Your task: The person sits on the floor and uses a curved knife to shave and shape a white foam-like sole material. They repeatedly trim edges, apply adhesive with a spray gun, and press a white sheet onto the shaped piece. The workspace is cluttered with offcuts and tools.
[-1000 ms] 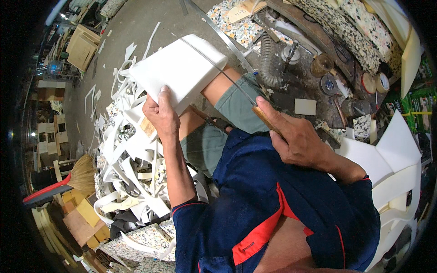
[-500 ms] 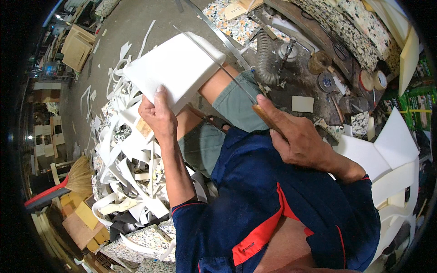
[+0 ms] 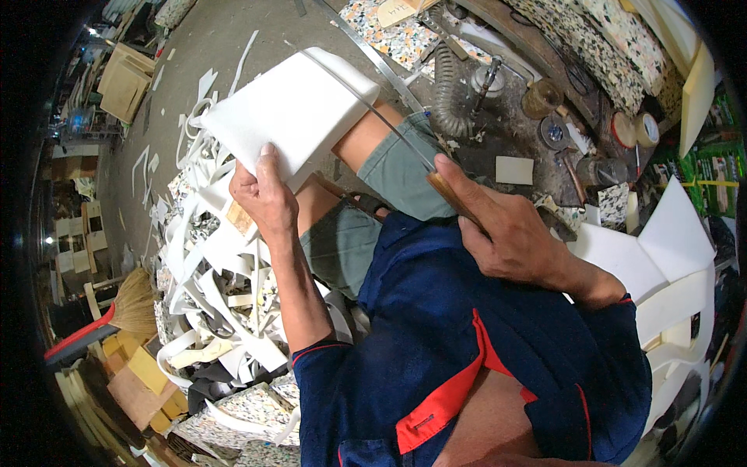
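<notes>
A thick white foam block (image 3: 288, 101) rests over my legs, tilted, its far corner pointing away from me. My left hand (image 3: 266, 194) grips its near left edge, thumb on top and the fingers hidden below. In my right hand (image 3: 510, 233) is a long thin knife (image 3: 389, 128), its wooden handle (image 3: 451, 198) wrapped by my fingers. The narrow blade runs up and to the left along the block's top right side. Whether the blade touches the foam or lies just above it, I cannot tell.
White foam strips (image 3: 222, 288) pile up left of my legs. A broom (image 3: 134, 303) lies at the far left. On the right, a dark workbench (image 3: 529, 148) holds tape rolls (image 3: 647, 134), a coiled hose (image 3: 450, 93) and jars. A metal ruler (image 3: 373, 54) extends beyond the block.
The foam block, both hands and the knife have shifted slightly up and left in the picture, along with much of the background. Both grips look the same.
</notes>
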`<act>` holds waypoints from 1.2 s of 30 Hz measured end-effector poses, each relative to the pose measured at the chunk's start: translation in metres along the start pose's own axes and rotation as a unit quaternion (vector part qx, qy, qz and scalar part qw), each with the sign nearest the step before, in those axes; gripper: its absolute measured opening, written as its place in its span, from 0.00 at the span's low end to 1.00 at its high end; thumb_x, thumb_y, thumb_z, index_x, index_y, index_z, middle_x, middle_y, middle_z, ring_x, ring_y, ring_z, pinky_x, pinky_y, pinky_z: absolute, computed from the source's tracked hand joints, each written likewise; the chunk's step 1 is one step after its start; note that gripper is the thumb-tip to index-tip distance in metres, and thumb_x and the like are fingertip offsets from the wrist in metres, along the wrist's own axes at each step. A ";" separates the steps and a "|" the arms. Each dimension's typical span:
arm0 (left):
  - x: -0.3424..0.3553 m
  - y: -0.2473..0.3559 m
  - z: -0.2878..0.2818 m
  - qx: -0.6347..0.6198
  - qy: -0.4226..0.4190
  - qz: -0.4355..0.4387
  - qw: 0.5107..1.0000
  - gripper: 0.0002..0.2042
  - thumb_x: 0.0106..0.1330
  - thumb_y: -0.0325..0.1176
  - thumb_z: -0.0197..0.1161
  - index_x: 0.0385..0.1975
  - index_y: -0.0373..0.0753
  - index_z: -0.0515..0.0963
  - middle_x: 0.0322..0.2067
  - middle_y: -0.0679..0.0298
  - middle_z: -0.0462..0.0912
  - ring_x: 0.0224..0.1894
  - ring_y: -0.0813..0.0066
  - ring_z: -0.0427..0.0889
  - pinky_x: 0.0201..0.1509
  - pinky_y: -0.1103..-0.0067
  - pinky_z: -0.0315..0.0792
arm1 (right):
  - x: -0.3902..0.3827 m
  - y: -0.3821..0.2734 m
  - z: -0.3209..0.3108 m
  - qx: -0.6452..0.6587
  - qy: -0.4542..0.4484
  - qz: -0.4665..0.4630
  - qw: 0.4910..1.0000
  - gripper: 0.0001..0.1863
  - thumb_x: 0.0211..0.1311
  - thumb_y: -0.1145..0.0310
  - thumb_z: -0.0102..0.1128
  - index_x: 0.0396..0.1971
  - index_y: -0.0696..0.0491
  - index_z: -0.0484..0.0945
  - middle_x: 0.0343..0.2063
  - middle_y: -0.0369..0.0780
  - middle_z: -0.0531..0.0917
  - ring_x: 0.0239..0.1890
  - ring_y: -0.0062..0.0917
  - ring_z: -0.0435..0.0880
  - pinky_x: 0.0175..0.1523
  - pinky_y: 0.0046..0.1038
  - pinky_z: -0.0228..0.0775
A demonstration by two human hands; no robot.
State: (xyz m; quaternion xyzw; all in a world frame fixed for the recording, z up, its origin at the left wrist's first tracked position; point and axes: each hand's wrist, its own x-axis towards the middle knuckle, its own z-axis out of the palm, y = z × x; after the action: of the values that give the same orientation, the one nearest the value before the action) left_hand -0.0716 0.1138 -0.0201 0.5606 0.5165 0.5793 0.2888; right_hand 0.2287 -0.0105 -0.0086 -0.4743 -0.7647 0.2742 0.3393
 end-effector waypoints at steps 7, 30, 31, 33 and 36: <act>0.001 0.005 0.008 -0.044 0.010 -0.002 0.999 0.10 0.68 0.30 0.60 0.33 0.26 0.80 0.31 0.60 0.83 0.32 0.78 0.78 0.41 0.80 0.71 | 0.056 0.003 0.002 -0.027 -0.043 0.025 0.998 0.41 0.59 0.79 0.54 0.74 0.57 0.53 0.42 0.58 0.82 0.37 0.54 0.83 0.43 0.45 0.75; -0.018 0.032 -0.017 -0.351 -0.036 -0.094 0.931 0.19 0.67 0.39 0.60 0.44 0.25 0.79 0.41 0.53 0.84 0.43 0.69 0.84 0.52 0.74 0.75 | 0.014 -0.009 0.003 0.040 -0.046 0.056 0.997 0.30 0.63 0.76 0.52 0.66 0.66 0.62 0.49 0.62 0.80 0.49 0.56 0.83 0.54 0.43 0.74; -0.019 0.031 -0.016 -0.349 -0.039 -0.088 0.932 0.20 0.67 0.39 0.59 0.44 0.24 0.79 0.40 0.53 0.85 0.42 0.69 0.84 0.51 0.74 0.76 | 0.015 -0.008 0.006 0.036 -0.048 0.060 0.996 0.30 0.63 0.76 0.52 0.66 0.66 0.62 0.48 0.61 0.81 0.49 0.57 0.83 0.54 0.44 0.74; -0.018 0.031 -0.012 -0.379 -0.030 -0.060 0.923 0.18 0.67 0.39 0.59 0.42 0.25 0.80 0.38 0.54 0.85 0.40 0.69 0.84 0.49 0.75 0.76 | 0.019 -0.005 0.011 0.032 -0.051 0.065 0.996 0.30 0.63 0.76 0.53 0.66 0.65 0.63 0.46 0.61 0.81 0.47 0.57 0.83 0.53 0.45 0.74; -0.018 0.027 -0.018 -0.386 0.062 -0.085 0.916 0.22 0.66 0.39 0.62 0.54 0.30 0.74 0.49 0.56 0.80 0.52 0.66 0.78 0.59 0.70 0.71 | 0.010 0.005 0.016 0.005 0.004 0.012 1.000 0.30 0.63 0.76 0.53 0.66 0.65 0.63 0.45 0.60 0.82 0.46 0.57 0.83 0.52 0.44 0.75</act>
State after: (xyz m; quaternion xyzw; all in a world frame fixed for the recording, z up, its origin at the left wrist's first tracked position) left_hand -0.0789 0.0848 0.0012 0.3221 0.3150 0.7407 0.4984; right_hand 0.2161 -0.0014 -0.0195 -0.4833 -0.7560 0.2800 0.3413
